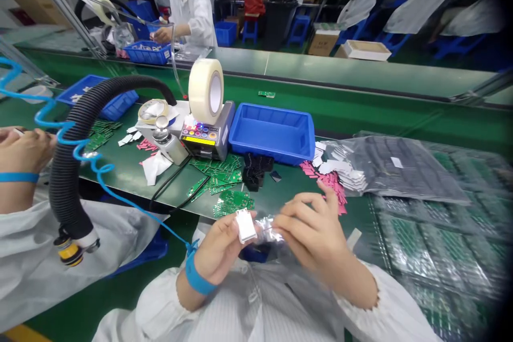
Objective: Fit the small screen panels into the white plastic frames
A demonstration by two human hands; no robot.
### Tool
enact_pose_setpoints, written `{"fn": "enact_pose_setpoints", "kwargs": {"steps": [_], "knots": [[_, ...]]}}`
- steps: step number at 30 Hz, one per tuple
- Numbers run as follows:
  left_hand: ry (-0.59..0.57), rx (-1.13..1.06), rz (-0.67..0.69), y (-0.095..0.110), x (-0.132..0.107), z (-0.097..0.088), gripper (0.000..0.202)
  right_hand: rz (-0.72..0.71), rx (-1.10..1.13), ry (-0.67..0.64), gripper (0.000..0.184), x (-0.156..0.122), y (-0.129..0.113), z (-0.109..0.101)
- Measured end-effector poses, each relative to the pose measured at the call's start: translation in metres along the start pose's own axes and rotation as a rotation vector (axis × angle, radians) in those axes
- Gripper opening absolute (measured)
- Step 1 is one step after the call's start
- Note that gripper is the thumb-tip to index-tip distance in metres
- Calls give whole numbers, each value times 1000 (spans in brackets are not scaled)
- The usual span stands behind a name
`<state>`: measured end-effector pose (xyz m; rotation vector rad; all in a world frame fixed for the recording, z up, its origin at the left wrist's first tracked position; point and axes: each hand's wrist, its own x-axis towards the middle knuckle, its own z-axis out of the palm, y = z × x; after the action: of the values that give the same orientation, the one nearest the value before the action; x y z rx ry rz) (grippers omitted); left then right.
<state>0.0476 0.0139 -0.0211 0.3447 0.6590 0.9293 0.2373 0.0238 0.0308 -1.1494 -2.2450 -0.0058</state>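
Fingers of the left hand (218, 248) are pinching a white rectangular part (246, 226) between thumb and fingertips, with the wrist angled in toward the body. Fingers of the right hand (316, 232) are curving, slightly spread, and are gripping a crinkled silvery film (269, 228) that is extending across to the white rectangular part. Both hands are being held above the near edge of the green counter (288, 189), in front of the torso.

A blue wrist strap (196, 276) is encircling the left wrist, and a blue coiled cord (100, 168) is running from it toward the left. Green circuit boards (232, 200) are lying just beyond the left hand. Pink foam pieces (326, 187) are lying just beyond the right fingertips, and a stack of grey anti-static bags (395, 168) is occupying the counter to the right. Open counter is remaining between the hands and these items.

A blue plastic tray (272, 133) is sitting farther back, beside a tape dispenser (206, 136) carrying a tape roll (206, 91). Its yellow label is too small to read. A co-worker's hand (22, 152) is showing at the far left, beside a black corrugated hose (70, 171).
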Motion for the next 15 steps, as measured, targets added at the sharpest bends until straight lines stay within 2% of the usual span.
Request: {"fn": "enact_pose_setpoints", "kwargs": {"steps": [3,8,13,15], "knots": [[-18,16,12,1,-1,1,39,-76,-89,4,21,7,-19,0],[-1,-1,18,1,-1,3,39,-105,-92,-47,25,12,-26,9],[19,-112,21,4,-2,0,33,26,122,115,19,11,-36,31],[55,-174,25,4,-4,-3,31,82,156,166,11,6,-38,41]]}}
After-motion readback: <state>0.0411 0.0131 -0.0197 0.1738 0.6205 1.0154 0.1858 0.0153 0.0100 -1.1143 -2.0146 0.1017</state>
